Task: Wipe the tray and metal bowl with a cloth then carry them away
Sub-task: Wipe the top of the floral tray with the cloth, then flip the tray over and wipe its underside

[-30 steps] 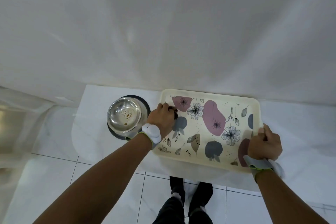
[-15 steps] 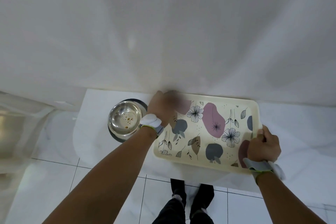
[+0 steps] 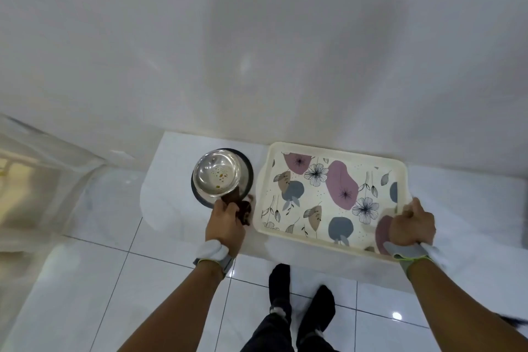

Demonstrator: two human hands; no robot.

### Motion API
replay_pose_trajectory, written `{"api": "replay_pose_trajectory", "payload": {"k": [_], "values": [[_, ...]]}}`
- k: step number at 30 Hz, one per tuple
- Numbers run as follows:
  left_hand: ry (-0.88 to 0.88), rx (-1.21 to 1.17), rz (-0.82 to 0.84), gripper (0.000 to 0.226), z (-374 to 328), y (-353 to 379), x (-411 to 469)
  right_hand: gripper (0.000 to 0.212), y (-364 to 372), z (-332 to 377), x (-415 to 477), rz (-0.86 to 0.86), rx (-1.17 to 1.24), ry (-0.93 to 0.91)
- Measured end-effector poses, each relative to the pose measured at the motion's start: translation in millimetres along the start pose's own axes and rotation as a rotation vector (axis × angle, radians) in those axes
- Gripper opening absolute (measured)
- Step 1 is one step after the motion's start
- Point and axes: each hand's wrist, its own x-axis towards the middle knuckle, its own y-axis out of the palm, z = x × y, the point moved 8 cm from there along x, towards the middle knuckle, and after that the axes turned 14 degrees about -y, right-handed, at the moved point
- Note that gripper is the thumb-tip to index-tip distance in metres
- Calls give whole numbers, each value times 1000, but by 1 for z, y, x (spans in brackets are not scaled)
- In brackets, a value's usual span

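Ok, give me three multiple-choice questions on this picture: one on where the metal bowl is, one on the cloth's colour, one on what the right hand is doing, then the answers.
1. Where does the metal bowl stand relative to the tray?
A. On it
B. Beside it, on its left
C. Beside it, on its right

2. What colour is the cloth held in the left hand?
A. Dark brown
B. White
C. Yellow

3. What is the right hand doing?
A. Hanging free
B. Wiping the bowl
C. Gripping the tray's near right corner

Answers:
1 B: the bowl sits apart from the tray, off its left rim.
2 A: a dark brown wad shows beyond that hand, next to the bowl.
3 C: the hand is curled over the tray's rim at that corner.
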Motion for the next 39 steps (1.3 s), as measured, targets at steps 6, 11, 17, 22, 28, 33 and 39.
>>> {"api": "replay_pose_trajectory", "payload": {"k": [6,11,17,22,28,33,39], "values": [[91,335,-92,43,-31,-2,-17,13,-1,-4,2,66,4,59],[607,410,-25,49,-93,39,-69,28,-7,-4,2,61,7,81],[893,468,72,17,-116,78,-92,22,-7,-8,7,105,19,79],[948,354,34,16,-116,65,-94,25,-22,-2,10,38,48,89],[977,91,-148,4,-136,8,-102,21,-53,5,20,75,297,111],[919,-94,-287,12,-169,-54,-91,14,-66,16,23,114,726,316],[741,-261,-287,13,-222,-123,-49,20,-85,48,38,-49,874,81]]}}
